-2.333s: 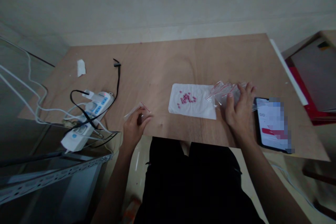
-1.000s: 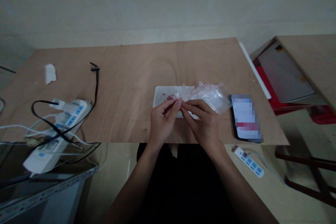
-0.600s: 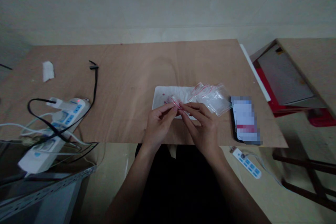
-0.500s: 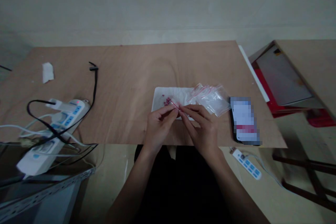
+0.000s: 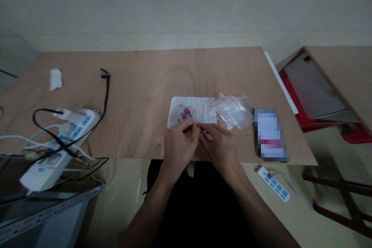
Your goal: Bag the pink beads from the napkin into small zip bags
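My left hand [image 5: 180, 143] and my right hand [image 5: 221, 145] meet over the near edge of a white sheet or shallow tray [image 5: 205, 102]. Both are closed, fingertips pinching a small clear zip bag [image 5: 194, 117] with a pinkish-red seal line; most of the bag is hidden by the fingers. Several small dark pink pieces [image 5: 186, 113], like beads, lie scattered on the white surface just beyond my left hand. To the right, a fanned pile of clear zip bags [image 5: 234, 110] with red seal lines overlaps the white surface.
A phone [image 5: 270, 133] with a blurred screen lies near the table's [image 5: 139, 85] right front corner. At the left, a power strip [image 5: 72, 135] with tangled cables overhangs the front edge. A white scrap [image 5: 55, 79] lies farther back. Another power strip [image 5: 274, 184] is on the floor.
Both hands have drawn slightly nearer to me, and the fingers have curled in tighter. More of the pink pieces now show, while the bag's red seal shows less.
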{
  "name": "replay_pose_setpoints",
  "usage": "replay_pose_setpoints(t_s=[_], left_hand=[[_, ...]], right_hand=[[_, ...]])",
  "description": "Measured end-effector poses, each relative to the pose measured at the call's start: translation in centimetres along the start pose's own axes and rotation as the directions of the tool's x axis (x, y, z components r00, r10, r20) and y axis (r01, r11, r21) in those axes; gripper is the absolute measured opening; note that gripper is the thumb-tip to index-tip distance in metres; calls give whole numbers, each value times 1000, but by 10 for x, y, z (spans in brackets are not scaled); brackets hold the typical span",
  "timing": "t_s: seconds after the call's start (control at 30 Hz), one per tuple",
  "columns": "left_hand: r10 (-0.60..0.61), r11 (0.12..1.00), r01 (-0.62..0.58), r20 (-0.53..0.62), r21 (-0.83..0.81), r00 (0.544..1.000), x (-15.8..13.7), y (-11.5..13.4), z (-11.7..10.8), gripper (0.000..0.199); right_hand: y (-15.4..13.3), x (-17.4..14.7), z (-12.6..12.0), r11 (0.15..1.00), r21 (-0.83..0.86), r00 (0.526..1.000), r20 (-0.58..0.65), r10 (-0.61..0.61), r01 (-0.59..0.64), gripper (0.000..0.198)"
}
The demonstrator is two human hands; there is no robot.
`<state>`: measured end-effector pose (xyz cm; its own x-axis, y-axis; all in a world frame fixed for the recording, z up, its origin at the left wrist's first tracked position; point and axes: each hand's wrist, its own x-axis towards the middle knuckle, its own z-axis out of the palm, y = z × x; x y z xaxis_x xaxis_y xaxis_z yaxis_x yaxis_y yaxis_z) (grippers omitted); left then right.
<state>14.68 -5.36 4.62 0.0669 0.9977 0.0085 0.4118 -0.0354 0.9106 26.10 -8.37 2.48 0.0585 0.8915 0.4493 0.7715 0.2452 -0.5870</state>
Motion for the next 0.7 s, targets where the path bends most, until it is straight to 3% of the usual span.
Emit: replay_pose_setpoints(t_s=[0.13, 0.23, 0.37, 0.47, 0.53, 0.63, 0.7], left_hand=[[32, 948, -37, 22, 315, 999, 4, 10, -12, 17], [23, 929, -21, 0, 369, 1000, 6, 15, -20, 13], [27, 928, -20, -14, 371, 1000, 8, 19, -25, 15], [93, 933, -94, 21, 348, 995, 11, 24, -26, 19], [121, 942, -141, 83, 303, 989, 13, 26, -26, 21], [136, 962, -178, 200, 208, 970, 14, 28, -27, 22], [143, 972, -189, 285, 140, 948, 16, 28, -29, 22]], right_hand=[[0, 3, -1, 998, -35, 994, -102, 47, -51, 18], [-3, 9, -9, 991, -58, 969, -224, 101, -117, 18], [-7, 15, -22, 993, -33, 984, -144, 107, -113, 15], [-6, 17, -30, 991, 97, 994, -46, 98, -93, 6], [-3, 19, -35, 971, 236, 999, 39, 34, -42, 24], [5, 22, -38, 909, 416, 970, 225, -95, -8, 76], [10, 25, -38, 877, 480, 945, 300, -133, -29, 88]])
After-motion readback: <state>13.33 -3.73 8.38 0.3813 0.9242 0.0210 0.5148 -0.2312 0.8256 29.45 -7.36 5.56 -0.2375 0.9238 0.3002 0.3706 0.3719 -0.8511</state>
